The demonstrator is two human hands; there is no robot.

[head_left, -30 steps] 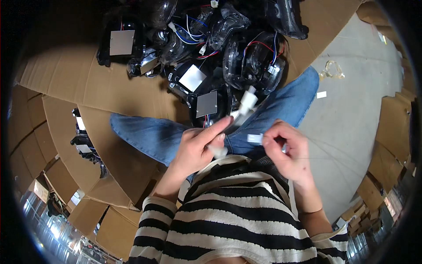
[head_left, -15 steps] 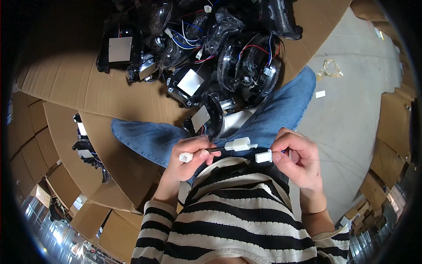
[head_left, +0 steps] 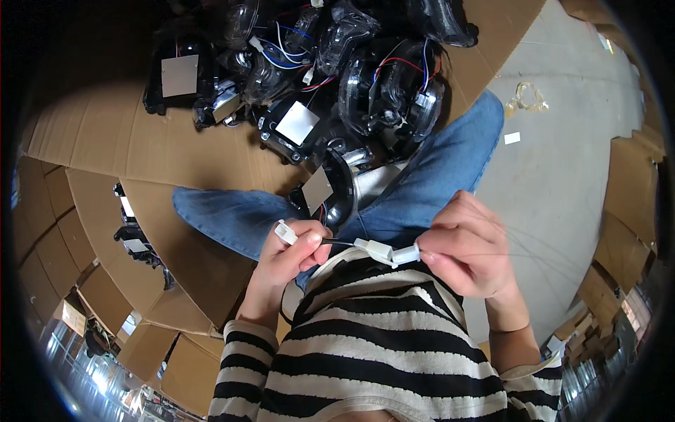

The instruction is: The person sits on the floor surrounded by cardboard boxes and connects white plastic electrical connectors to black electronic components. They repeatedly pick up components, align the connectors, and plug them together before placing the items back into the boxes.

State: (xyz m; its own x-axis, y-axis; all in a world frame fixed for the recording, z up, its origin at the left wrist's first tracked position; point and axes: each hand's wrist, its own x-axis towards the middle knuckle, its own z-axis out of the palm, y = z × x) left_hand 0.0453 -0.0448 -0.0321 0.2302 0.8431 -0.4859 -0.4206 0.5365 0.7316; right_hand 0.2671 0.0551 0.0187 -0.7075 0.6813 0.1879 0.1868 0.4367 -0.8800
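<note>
In front of my striped shirt, my left hand (head_left: 290,254) is closed around a dark cable. A white connector plug (head_left: 285,232) sticks out past its thumb side, and a white connector housing (head_left: 373,249) extends from the cable to the right. My right hand (head_left: 467,246) pinches a smaller white connector (head_left: 406,255) between thumb and fingers. The two white connectors meet end to end, slightly angled; I cannot tell how deeply one sits in the other. Just beyond my left hand, a black lamp unit (head_left: 342,190) with a pale square patch rests between my legs.
Several black lamp units (head_left: 292,130) with coloured wires lie heaped on cardboard (head_left: 204,151) ahead. More dark units (head_left: 133,239) sit inside a carton at the left. On the grey floor (head_left: 555,176) at the right are a yellowish plastic loop (head_left: 529,97) and a white card (head_left: 512,138).
My right hand has moved its small connector left against the housing, closing the gap between them. My left hand has shifted slightly left and up. The whole view has tilted a little.
</note>
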